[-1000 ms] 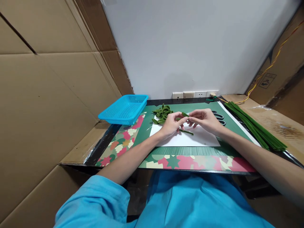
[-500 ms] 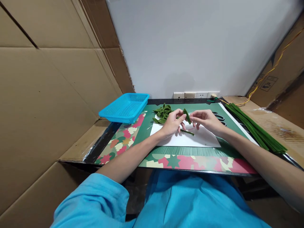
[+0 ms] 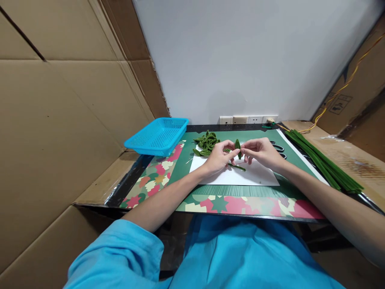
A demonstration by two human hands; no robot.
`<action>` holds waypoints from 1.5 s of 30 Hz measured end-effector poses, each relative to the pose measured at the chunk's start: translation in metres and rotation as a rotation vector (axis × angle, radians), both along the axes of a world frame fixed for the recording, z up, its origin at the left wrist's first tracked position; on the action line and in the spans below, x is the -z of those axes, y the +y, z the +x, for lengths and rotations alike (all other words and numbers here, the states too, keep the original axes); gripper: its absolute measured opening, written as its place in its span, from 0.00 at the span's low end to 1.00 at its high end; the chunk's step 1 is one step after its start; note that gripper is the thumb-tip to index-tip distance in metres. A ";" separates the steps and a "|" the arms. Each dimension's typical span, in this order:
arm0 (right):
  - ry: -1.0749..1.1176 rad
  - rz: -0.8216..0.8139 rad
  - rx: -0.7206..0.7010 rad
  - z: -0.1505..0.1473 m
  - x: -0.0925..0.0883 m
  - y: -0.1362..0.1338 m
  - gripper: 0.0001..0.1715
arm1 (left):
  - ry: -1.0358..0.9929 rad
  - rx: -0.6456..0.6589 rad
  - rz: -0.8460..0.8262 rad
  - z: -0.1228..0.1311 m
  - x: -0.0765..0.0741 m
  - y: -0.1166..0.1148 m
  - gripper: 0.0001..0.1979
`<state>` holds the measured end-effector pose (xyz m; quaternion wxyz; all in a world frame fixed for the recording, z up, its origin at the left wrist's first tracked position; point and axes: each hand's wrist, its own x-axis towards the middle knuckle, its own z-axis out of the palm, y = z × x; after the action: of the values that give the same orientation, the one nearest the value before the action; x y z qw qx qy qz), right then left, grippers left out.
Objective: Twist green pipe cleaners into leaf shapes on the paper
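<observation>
The lone head camera looks forward and down from above the lap, close over the worktop (image 3: 132,181), facing the back wall (image 3: 255,60).

The short bent green stem (image 3: 238,146) looks fuzzy and matt, like chenille, and so do the pile of curled green pieces (image 3: 206,143) and the bundle of long straight green stems (image 3: 323,165). The white rectangular sheet (image 3: 252,176) is smooth, matt paper. The bright blue perforated tray (image 3: 158,136) is slightly glossy plastic. The brown cardboard panels (image 3: 60,120) are dull and creased. The sky-blue garment (image 3: 228,257) is soft, matt cloth.
</observation>
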<state>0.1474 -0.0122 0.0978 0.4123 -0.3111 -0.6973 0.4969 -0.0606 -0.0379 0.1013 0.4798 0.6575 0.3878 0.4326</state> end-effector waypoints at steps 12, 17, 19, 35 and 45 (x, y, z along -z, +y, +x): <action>-0.019 0.064 0.032 0.001 -0.001 -0.001 0.27 | -0.040 0.038 -0.028 0.004 0.002 0.002 0.25; -0.017 0.077 0.046 0.002 -0.002 -0.002 0.28 | -0.051 0.069 -0.037 0.004 0.002 0.002 0.26; -0.021 0.076 0.046 0.002 -0.002 -0.002 0.28 | -0.048 0.071 -0.038 0.003 0.002 0.002 0.26; -0.037 0.093 0.080 -0.006 -0.012 -0.002 0.27 | -0.008 0.056 -0.015 -0.001 -0.006 -0.002 0.21; -0.046 0.083 0.090 -0.004 -0.009 0.000 0.16 | 0.028 0.049 0.070 -0.001 0.000 0.005 0.15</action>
<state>0.1437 -0.0120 0.1065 0.4308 -0.3360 -0.7118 0.4414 -0.0619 -0.0334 0.1014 0.4614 0.6892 0.3630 0.4248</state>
